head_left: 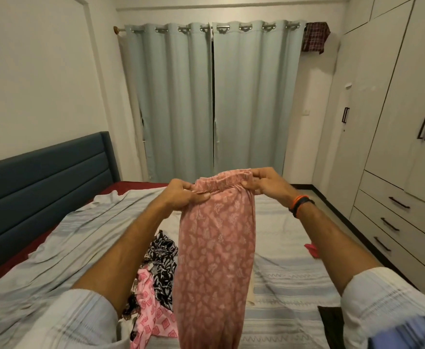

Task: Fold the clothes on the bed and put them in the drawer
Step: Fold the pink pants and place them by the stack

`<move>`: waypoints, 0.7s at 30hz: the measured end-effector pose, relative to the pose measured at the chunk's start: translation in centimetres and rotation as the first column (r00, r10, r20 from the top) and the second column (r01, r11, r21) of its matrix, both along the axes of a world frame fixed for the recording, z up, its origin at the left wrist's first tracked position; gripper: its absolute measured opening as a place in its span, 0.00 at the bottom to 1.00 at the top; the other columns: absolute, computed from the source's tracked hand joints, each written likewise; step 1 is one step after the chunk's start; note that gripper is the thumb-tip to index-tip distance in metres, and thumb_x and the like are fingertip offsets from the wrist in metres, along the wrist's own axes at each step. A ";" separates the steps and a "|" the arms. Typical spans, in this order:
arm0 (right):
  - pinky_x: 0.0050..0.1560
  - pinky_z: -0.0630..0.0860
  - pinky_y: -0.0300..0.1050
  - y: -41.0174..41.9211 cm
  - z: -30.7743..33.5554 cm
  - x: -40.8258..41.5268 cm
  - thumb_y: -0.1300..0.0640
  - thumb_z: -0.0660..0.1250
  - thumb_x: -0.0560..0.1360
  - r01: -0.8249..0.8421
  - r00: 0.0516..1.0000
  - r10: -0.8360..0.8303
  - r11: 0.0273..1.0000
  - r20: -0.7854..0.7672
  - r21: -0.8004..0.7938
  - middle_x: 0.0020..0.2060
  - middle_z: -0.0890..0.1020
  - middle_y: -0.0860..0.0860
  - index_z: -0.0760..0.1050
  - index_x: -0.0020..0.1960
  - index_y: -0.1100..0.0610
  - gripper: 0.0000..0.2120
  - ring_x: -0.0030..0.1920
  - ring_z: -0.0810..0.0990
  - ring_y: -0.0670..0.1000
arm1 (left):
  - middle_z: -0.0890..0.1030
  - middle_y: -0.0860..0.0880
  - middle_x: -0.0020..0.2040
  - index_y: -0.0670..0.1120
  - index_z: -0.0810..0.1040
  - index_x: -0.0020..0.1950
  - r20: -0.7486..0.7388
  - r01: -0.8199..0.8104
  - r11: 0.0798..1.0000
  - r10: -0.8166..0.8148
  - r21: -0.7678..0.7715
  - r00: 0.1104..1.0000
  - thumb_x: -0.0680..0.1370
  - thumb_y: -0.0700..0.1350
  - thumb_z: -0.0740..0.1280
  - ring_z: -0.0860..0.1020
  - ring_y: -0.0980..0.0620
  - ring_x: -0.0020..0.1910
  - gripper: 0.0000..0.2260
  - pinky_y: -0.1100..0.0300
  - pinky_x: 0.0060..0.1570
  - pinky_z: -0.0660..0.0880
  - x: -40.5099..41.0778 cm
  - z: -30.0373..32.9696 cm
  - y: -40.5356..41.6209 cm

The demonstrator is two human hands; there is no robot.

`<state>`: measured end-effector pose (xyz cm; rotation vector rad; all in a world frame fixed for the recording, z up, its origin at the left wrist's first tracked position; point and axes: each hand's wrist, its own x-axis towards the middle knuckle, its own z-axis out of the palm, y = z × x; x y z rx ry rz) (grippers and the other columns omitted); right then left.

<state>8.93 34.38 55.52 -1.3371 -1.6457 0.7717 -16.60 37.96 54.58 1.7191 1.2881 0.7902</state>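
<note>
A dusty-pink patterned garment (216, 248) with an elastic waistband hangs in the air above the bed (294, 273). My left hand (183, 195) grips the waistband's left end. At the right end my right hand (264, 183) pinches it. The cloth hangs straight down out of the frame's bottom edge. Under it on the bed lie a black-and-white floral garment (162, 263) and a pink diamond-print garment (153, 316). A closed stack of three drawers (398, 217) sits low in the wardrobe on the right.
A small red cloth (312, 249) lies near the bed's right edge and a dark cloth (331, 321) near its front right. The blue headboard (42, 182) stands left. Grey curtains (211, 96) hang ahead. A narrow floor strip separates the bed from the wardrobe (408, 96).
</note>
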 end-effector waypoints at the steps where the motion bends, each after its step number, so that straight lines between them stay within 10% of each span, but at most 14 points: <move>1: 0.52 0.80 0.46 -0.1 0.0 0.4 0.55 0.70 0.77 0.026 0.995 -0.027 1.000 0.091 0.016 0.49 0.85 0.57 0.83 0.55 0.58 0.10 0.47 0.82 0.49 | 0.85 0.45 0.44 0.41 0.85 0.46 -0.042 -0.030 0.999 0.032 0.039 0.999 0.68 0.49 0.79 0.82 0.50 0.42 0.14 0.55 0.43 0.80 0.4 0.2 0.2; 4: 0.51 0.81 0.53 -0.3 -0.4 1.3 0.47 0.71 0.75 0.108 0.974 -0.113 0.994 0.195 0.036 0.37 0.83 0.53 0.81 0.45 0.62 0.16 0.41 0.81 0.51 | 0.84 0.46 0.40 0.39 0.85 0.44 -0.157 -0.073 0.988 0.095 0.137 0.983 0.66 0.53 0.80 0.82 0.49 0.41 0.19 0.53 0.45 0.79 1.5 0.5 0.7; 7: 0.30 0.69 0.40 -1.7 -0.3 1.7 0.50 0.71 0.76 0.102 0.986 -0.098 0.994 0.137 -0.026 0.28 0.75 0.44 0.76 0.34 0.54 0.15 0.30 0.70 0.46 | 0.77 0.47 0.36 0.40 0.81 0.40 -0.314 -0.010 0.988 0.058 0.153 0.947 0.68 0.55 0.78 0.75 0.50 0.37 0.19 0.57 0.35 0.71 2.0 0.9 0.2; 12: 0.32 0.67 0.39 -2.6 -0.9 2.8 0.53 0.70 0.77 -0.020 0.992 0.042 0.983 0.117 -0.182 0.25 0.78 0.43 0.80 0.27 0.46 0.19 0.29 0.75 0.46 | 0.73 0.50 0.33 0.45 0.78 0.35 -0.462 0.097 0.995 -0.101 -0.033 0.881 0.72 0.54 0.76 0.68 0.52 0.34 0.15 0.61 0.30 0.64 1.5 1.0 -0.5; 21: 0.29 0.68 0.39 -1.4 -2.0 3.1 0.56 0.72 0.75 -0.057 0.993 0.088 0.940 0.078 -0.337 0.26 0.75 0.50 0.74 0.43 0.62 0.10 0.24 0.75 0.45 | 0.75 0.47 0.34 0.44 0.80 0.36 -0.411 0.128 0.957 -0.231 -0.262 0.882 0.72 0.51 0.75 0.66 0.53 0.30 0.13 0.62 0.29 0.64 0.6 -1.0 0.1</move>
